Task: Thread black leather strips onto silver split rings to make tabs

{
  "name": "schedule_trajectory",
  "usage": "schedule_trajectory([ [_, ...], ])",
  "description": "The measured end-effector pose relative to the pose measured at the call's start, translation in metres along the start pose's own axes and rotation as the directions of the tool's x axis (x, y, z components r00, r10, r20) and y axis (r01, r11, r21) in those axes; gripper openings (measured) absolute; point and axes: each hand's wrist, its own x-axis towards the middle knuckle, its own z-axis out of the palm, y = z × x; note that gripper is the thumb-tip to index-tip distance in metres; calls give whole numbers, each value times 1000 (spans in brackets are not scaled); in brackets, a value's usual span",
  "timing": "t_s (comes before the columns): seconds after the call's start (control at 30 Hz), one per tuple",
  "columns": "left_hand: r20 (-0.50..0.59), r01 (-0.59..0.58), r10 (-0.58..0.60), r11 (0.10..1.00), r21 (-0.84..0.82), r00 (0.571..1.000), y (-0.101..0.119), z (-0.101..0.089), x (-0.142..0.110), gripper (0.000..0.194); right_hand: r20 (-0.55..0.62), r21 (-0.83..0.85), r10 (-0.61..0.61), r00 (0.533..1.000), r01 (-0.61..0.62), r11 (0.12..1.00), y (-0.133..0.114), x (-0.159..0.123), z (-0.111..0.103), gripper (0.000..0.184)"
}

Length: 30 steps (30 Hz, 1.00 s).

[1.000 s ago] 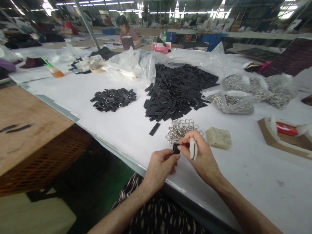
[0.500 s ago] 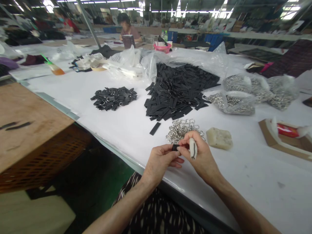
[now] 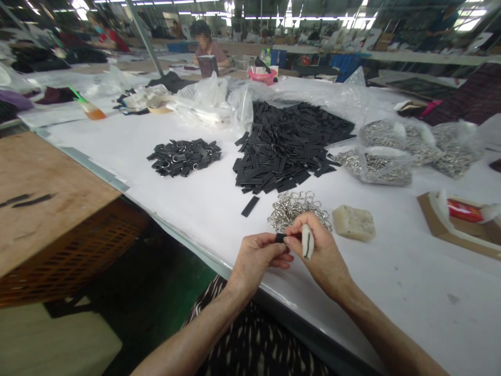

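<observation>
My left hand (image 3: pixel 260 256) pinches one end of a small black strip (image 3: pixel 280 238), which looks folded. On its other side, the thumb and fingertips of my right hand (image 3: pixel 319 250) close on the same strip. A pale, stubby object with a dark line (image 3: pixel 308 242) sticks out of my right hand; its kind is unclear. Just beyond my fingers lies a pile of metal rings (image 3: pixel 291 209), partly hidden by my right hand. One loose black strip (image 3: pixel 250 206) lies left of the rings. Whether a ring sits inside the held strip is hidden by my fingers.
A large heap of black strips (image 3: pixel 289 146) lies behind the rings. To its left is a smaller pile of strips with rings (image 3: pixel 183 157). On the right are a waxy block (image 3: pixel 354 223), bags of rings (image 3: pixel 385 166) and a cardboard tray (image 3: pixel 450 230). A person (image 3: pixel 209 49) sits across the table.
Both hands stay pinched on the black strip and have barely shifted. The pale object in my right hand has tilted slightly. The whole view has moved a little.
</observation>
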Motion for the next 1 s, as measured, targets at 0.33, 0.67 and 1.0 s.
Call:
schedule_trajectory([
  [0.33, 10, 16, -17, 999, 42, 1000, -1, 1, 1, 14, -25, -18, 53, 998, -54, 998, -3, 3, -4, 17],
  [0.67, 113, 14, -20, 998, 57, 993, 4, -4, 1, 15, 8, -25, 45, 999, -45, 999, -1, 4, -4, 16],
  [1.0, 11, 2, -4, 993, 121, 1000, 2, -1, 1, 14, 6, -17, 44, 999, -43, 999, -1, 2, -3, 16],
])
